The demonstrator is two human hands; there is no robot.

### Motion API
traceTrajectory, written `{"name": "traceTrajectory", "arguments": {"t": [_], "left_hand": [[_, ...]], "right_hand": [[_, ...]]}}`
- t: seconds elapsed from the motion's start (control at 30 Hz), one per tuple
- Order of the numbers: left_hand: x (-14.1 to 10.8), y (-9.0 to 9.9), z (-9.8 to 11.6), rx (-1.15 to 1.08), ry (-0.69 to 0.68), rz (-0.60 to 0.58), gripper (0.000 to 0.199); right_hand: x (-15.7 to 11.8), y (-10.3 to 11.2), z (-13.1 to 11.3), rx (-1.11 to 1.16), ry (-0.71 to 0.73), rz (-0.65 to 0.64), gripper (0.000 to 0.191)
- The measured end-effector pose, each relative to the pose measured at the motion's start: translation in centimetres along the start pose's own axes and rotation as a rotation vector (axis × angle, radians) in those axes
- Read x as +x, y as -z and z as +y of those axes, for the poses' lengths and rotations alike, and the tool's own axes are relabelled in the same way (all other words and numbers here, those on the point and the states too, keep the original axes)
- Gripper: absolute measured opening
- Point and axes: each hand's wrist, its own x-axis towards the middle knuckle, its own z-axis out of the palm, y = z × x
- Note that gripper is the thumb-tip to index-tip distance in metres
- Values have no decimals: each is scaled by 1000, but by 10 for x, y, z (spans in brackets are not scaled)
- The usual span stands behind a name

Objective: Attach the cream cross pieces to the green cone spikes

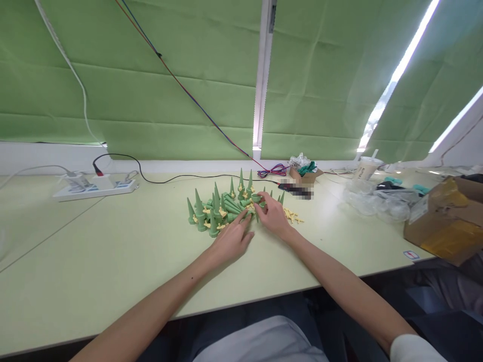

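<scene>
A cluster of green pointed plastic cones [198, 205] stands and lies on the table in front of me, several upright with small yellow pieces [222, 213] at their sides. My left hand [234, 238] rests at the near edge of the cluster, fingers stretched out and the fingertips touching green parts. Just to its right, my right hand [272, 215] pinches a small green plastic piece [256, 198] between thumb and fingers. Loose yellow pieces [292, 216] lie beside that hand. The fingers partly cover the parts beneath them.
A white power strip [96, 189] is at the back left, with a black cable [166, 180] running right along the wall. Toward the right are a small open box [307, 176], a drink cup [366, 168], clear plastic packaging [381, 201] and a cardboard box [445, 216].
</scene>
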Motion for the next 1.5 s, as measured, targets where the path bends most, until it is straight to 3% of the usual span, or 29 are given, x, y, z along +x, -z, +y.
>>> {"name": "traceTrajectory", "arguments": {"t": [0.17,0.47,0.83,1.07,1.27,1.5], "left_hand": [[1,3,2,-36,14,68,50],[3,12,7,-126,72,335,47],[5,21,14,-288,78,679,29],[5,24,18,-348,124,699,21],[5,24,18,-335,72,702,19],[5,25,16,-351,60,706,18]], "right_hand": [[0,-2,2,-13,25,-2,29],[2,-5,4,-43,75,60,30],[3,-6,1,-198,50,-107,36],[1,-6,-4,-278,29,-221,37],[1,-6,-7,-266,25,-277,36],[1,-8,-9,-180,34,-237,35]]}}
